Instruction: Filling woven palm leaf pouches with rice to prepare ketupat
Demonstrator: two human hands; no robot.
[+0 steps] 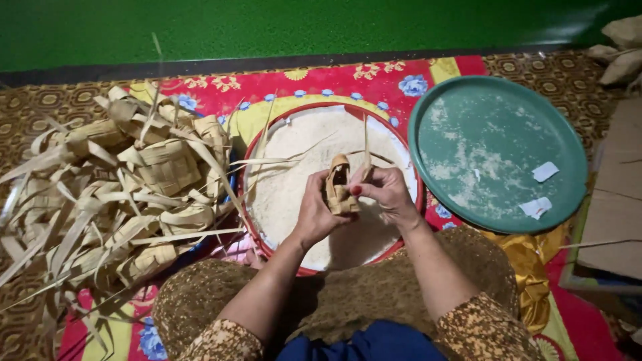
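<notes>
A small woven palm-leaf pouch (340, 189), pale tan with a plaited checker of flat strips, is standing upright between the left hand (314, 215) and the right hand (386, 194), its dark open mouth facing up and toward the camera. Long loose leaf ends are sticking up and out from it, one thin strip rising nearly straight beside the right hand's fingers and others trailing off to the left. It is hovering above a round red-rimmed basin of white rice (287, 194), whose grains are filling the basin almost to its rim.
</notes>
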